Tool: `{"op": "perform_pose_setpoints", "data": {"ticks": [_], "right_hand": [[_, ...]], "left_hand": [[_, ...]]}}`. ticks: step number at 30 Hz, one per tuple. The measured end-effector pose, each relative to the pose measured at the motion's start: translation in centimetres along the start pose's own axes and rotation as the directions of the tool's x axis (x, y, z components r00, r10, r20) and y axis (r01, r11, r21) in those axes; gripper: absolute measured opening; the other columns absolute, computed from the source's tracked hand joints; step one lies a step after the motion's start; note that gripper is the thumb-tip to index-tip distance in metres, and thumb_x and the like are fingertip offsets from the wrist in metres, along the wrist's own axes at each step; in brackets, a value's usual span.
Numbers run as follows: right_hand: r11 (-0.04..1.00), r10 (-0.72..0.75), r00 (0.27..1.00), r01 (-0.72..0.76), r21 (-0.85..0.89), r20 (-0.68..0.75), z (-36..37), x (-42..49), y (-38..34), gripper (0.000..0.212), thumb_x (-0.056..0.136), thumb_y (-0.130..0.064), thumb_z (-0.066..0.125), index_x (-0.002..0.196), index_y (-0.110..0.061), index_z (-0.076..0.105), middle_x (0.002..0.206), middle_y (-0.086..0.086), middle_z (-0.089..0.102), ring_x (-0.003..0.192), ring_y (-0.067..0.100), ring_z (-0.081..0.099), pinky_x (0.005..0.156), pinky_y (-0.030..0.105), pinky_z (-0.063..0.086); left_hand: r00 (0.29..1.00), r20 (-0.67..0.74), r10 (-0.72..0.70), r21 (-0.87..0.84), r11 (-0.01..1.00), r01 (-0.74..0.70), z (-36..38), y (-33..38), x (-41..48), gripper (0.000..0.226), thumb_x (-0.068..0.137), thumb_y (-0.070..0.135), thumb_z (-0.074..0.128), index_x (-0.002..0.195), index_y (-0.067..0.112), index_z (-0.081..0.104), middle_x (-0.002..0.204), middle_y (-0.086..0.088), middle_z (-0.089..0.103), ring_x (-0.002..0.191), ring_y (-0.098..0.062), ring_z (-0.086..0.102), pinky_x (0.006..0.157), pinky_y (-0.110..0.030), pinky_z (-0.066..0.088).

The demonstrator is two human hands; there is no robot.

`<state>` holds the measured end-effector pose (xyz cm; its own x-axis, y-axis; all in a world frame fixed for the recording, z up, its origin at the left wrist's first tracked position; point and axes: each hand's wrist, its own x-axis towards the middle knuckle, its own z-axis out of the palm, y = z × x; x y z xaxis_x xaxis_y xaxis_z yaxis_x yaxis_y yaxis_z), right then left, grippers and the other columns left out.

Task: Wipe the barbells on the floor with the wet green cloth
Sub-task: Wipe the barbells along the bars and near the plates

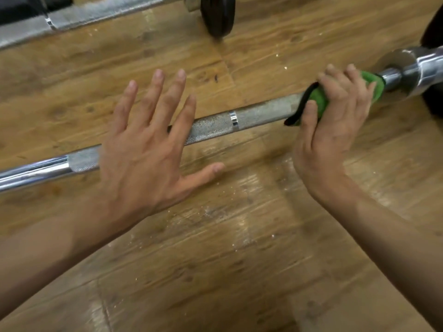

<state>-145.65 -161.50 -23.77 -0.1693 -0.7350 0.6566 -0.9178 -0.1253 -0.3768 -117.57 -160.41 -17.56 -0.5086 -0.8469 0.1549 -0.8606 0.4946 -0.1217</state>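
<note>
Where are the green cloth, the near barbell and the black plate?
green cloth (320,101), head view, bunched green part.
near barbell (263,112), head view, knurled shaft.
black plate (217,15), head view, its dark face.

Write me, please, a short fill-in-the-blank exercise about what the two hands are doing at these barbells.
1. The right hand grips a ____ cloth wrapped round the near barbell.
2. The left hand, fingers spread over that bar, holds ____.
3. The second barbell, farther away, carries a weight plate coloured ____.
4. Both barbells lie on a floor with the look of ____.

Missing words: green; nothing; black; wood.
</note>
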Motion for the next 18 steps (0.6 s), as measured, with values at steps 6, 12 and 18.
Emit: {"op": "perform_pose_setpoints", "data": {"ticks": [6,12,18], "right_hand": [[0.920,-0.391,0.907,0.381,0.091,0.157,1.5,-1.0,-6.4,0.034,0.111,-0.036,0.047,0.137,-0.016,0.058,0.137,0.014,0.066,0.135,0.034,0.055,0.123,0.049,0.025],[0.989,-0.129,0.972,0.140,-0.044,0.198,-2.8,1.7,1.7,0.038,0.111,-0.031,0.041,0.135,-0.006,0.058,0.133,0.015,0.064,0.136,0.036,0.052,0.123,0.054,0.025],[0.979,-0.182,0.936,0.200,-0.031,0.300,-3.3,-1.4,-4.8,0.038,0.110,-0.033,0.044,0.131,-0.008,0.064,0.132,0.014,0.065,0.135,0.036,0.053,0.124,0.054,0.026]], "left_hand": [[1.000,-0.005,-0.001,-0.050,0.999,0.001,0.1,-0.1,0.4,0.098,0.096,0.083,0.024,0.134,0.000,0.059,0.167,-0.015,0.033,0.157,-0.041,0.021,0.127,-0.058,0.017],[0.999,0.026,-0.039,-0.041,0.998,0.040,-0.1,0.4,-0.5,0.108,0.091,0.088,0.017,0.135,-0.001,0.059,0.163,-0.018,0.038,0.158,-0.040,0.018,0.128,-0.057,0.013],[1.000,0.022,0.007,-0.035,0.999,-0.007,-0.8,1.9,-2.1,0.111,0.092,0.088,0.017,0.153,-0.002,0.044,0.167,-0.018,0.030,0.159,-0.036,0.018,0.128,-0.055,0.015]]}}
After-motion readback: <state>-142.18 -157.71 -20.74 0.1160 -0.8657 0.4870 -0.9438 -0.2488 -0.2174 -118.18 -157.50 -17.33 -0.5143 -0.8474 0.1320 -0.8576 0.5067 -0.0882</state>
